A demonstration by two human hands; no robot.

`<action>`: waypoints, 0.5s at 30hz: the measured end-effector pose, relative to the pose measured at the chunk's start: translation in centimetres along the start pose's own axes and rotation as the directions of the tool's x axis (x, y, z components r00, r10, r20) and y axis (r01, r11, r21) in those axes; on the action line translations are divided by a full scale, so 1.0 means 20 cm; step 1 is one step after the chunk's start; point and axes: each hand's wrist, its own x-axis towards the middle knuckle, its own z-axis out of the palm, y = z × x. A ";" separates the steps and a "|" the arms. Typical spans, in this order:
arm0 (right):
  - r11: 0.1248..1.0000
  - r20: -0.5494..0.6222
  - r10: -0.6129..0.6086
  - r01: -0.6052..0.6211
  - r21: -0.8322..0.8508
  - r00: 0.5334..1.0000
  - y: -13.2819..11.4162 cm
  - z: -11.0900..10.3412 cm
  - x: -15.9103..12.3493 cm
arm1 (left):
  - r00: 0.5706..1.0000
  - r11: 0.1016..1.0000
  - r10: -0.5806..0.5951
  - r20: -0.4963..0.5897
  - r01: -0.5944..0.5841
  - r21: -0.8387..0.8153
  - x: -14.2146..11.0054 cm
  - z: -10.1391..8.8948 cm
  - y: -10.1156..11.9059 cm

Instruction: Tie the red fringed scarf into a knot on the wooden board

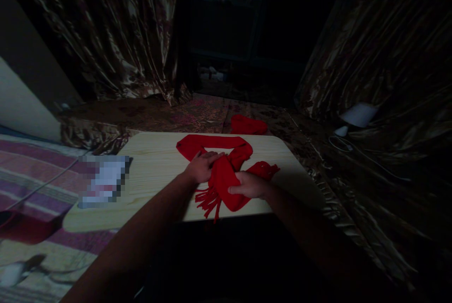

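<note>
Bare forearms extend from the frame's bottom to a red, fringed fabric scarf at centre.
Left hand rests on it, fingers outstretched; right hand grasps its fold, thumb uppermost, over a pale, round-cornered wood-grain tabletop.

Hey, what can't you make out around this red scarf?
Head view throughout:
Red fringed fabric scarf: underlayers, hidden by its folds, the left hand and right hand.
Soft-looking red item beyond: lower part, hidden by the pale wooden table.
Pale rectangular item: surface detail, blurred by pixelation.
Dark red object: left end, cut off by picture's edge.
</note>
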 end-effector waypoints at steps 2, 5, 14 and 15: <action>0.992 0.059 -0.021 0.029 -0.124 0.998 -0.04 -0.03 -0.05 | 1.000 1.000 -0.013 0.017 0.013 0.015 0.00 0.00 0.00; 0.932 0.114 0.008 0.034 -0.362 0.993 -0.11 -0.10 -0.14 | 0.999 0.999 -0.020 0.042 0.018 0.048 0.01 0.01 0.00; 0.518 -0.069 0.212 -0.172 -0.838 0.975 -0.07 -0.20 -0.35 | 0.999 0.998 -0.015 0.046 0.012 0.062 0.01 0.01 0.00; 0.505 -0.095 0.211 -0.192 -0.842 0.973 -0.04 -0.20 -0.37 | 0.999 0.998 -0.013 0.049 0.011 0.058 0.01 0.01 0.00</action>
